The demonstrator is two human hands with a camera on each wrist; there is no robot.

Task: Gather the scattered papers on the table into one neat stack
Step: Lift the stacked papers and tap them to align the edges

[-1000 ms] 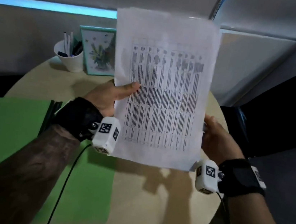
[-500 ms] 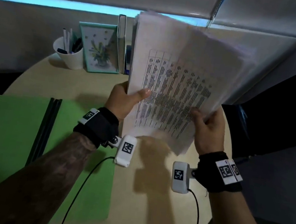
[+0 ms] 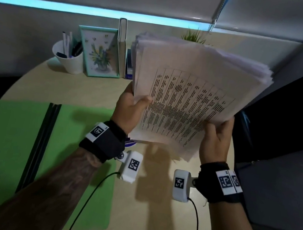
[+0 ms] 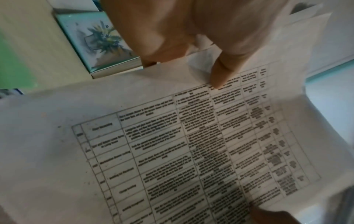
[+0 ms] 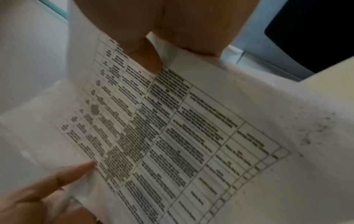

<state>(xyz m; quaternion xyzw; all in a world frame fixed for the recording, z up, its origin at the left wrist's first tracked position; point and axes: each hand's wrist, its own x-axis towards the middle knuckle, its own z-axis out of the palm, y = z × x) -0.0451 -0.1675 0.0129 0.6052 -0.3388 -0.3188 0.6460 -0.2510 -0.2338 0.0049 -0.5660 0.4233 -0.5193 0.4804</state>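
Lying at nine o'clock on the round table [image 3: 84, 90] is a green folder [image 3: 5, 134] with a dark spine strip [image 3: 41, 139] running down it. Toward eleven o'clock stand a white cup of pens [image 3: 68, 59], a framed flower picture [image 3: 99, 52] and an upright book [image 3: 121, 47], all close together along the far edge.

Near the centre, the left hand [image 3: 128, 110] grips the left edge of the paper stack [image 3: 194, 93]: its thumb [image 3: 142, 101] lies flat on the printed top sheet, and the other fingers are hidden behind the sheets, so I cannot tell how they lie. In the left wrist view the thumb [image 4: 222, 72] presses down on the printed table.

The paper stack is held up in the air above the table, tilted toward one o'clock, its top sheet facing the person with a printed table on it. The sheets' far edges are fanned and uneven.

At three o'clock the right hand [image 3: 215, 140] holds the stack's lower right edge, thumb in front and fingers curled behind; the right wrist view shows its thumb [image 5: 147, 57] pinching the sheets. A small green plant [image 3: 193, 36] peeks over the stack at one o'clock, and a dark chair [image 3: 291, 117] sits beyond the table at three o'clock.
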